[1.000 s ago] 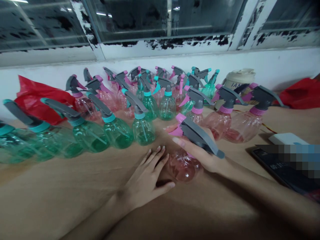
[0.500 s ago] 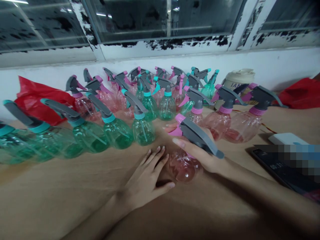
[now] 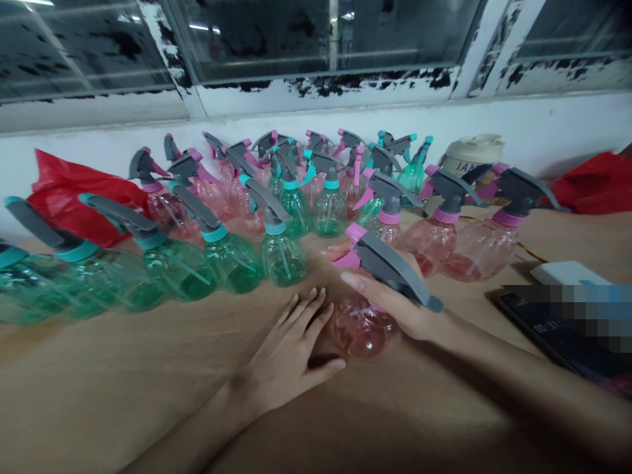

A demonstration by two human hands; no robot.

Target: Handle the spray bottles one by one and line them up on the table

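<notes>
A pink spray bottle with a grey and pink trigger head stands on the wooden table. My right hand wraps around its neck below the grey head; part of the fingers is hidden behind it. Just left of the bottle, my left hand lies flat on the table, fingers spread, holding nothing. Beyond my left fingertips stands a green spray bottle with a turquoise collar. Behind my right hand are more pink bottles, among them one pink bottle with a pink collar.
Several green bottles line the left side, with more green and pink bottles crowded behind. A red plastic bag is at left, another red bag at far right. A phone, a white box and a cream container are at right.
</notes>
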